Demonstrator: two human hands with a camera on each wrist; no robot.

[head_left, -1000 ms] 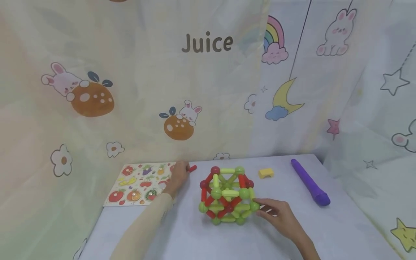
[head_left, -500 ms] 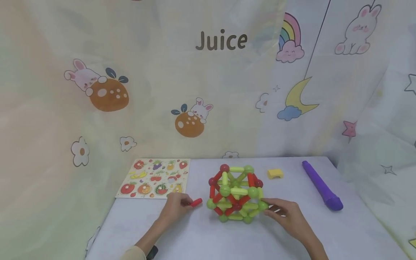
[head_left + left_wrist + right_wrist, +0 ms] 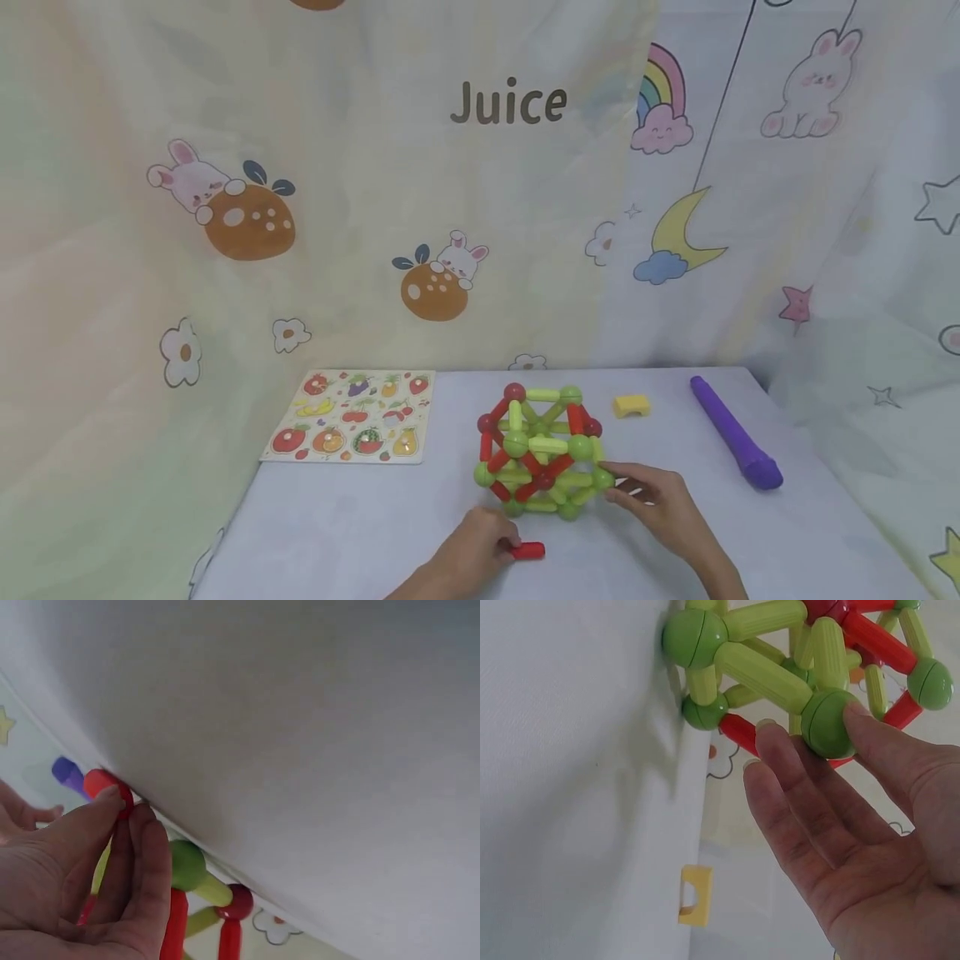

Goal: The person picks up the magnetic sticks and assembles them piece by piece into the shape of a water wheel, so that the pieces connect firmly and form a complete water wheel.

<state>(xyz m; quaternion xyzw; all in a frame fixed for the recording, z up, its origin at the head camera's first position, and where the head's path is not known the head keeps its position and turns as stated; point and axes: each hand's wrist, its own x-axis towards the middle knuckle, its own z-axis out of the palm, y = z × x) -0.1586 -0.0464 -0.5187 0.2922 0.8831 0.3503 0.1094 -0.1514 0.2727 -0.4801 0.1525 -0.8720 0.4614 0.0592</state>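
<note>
A ball-and-rod structure (image 3: 546, 445) of red and green balls joined by red and yellow-green rods stands mid-table. My right hand (image 3: 660, 504) pinches a green ball (image 3: 829, 724) at its right side between thumb and fingers. In front of the structure, my left hand (image 3: 472, 550) pinches a loose red rod (image 3: 528, 551) close over the table, its free end pointing right. From the left wrist, the red rod (image 3: 107, 792) shows between thumb and fingertips, with the structure's green ball (image 3: 187, 865) behind the hand.
At the back left lies a fruit puzzle board (image 3: 352, 417). Behind the structure to the right sits a yellow arch block (image 3: 632, 406). A purple toy microphone (image 3: 737, 433) lies along the right side. A printed curtain (image 3: 345, 183) hangs at the table's back edge.
My left hand has carried the red rod from beside the puzzle board toward me and right, to the front of the structure. My right hand keeps its hold on the green ball.
</note>
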